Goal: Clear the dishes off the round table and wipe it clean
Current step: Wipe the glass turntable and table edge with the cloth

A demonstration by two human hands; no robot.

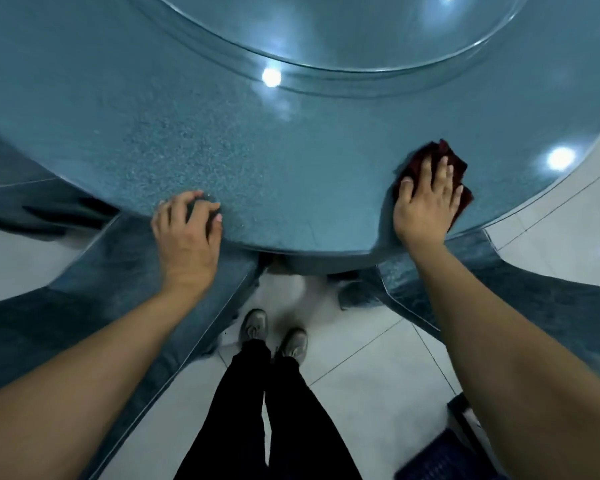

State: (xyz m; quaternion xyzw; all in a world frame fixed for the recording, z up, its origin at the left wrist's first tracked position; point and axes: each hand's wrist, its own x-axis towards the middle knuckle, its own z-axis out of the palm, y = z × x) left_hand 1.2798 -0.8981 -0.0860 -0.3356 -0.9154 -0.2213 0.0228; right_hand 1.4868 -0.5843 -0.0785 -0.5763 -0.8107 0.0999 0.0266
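- The round table (pixel 257 140) is filling the upper part of the view, its speckled blue-grey top curving away to both sides, with its near edge bowing toward the person between the two hands.
- No dishes are showing on the visible part of the top, so the clearing step is looking done and the wiping is judged to be the step in hand.
- A dark red cloth (pixel 445 159) is lying flat on the table near its right-hand rim, crumpled rather than folded, with its longer side running roughly from the near rim inward toward the table's centre.
- The right hand (pixel 426 199) is pressing down on the cloth with fingers straight and spread, pointing away from the person; it is covering the cloth's near part, not gripping it.
- The left hand (pixel 187 230) is resting on the table's near edge, fingers loosely curled with the tips touching the surface, holding nothing and seemingly bracing.
- The unwiped stretch is lying to the left of the cloth, between the hands, so the right hand is the one placed to sweep across it.
- A raised glass turntable (pixel 361 36) is sitting at the table's centre, well beyond both hands.
- The person's legs and shoes (pixel 274 336) are standing on pale floor tiles below.
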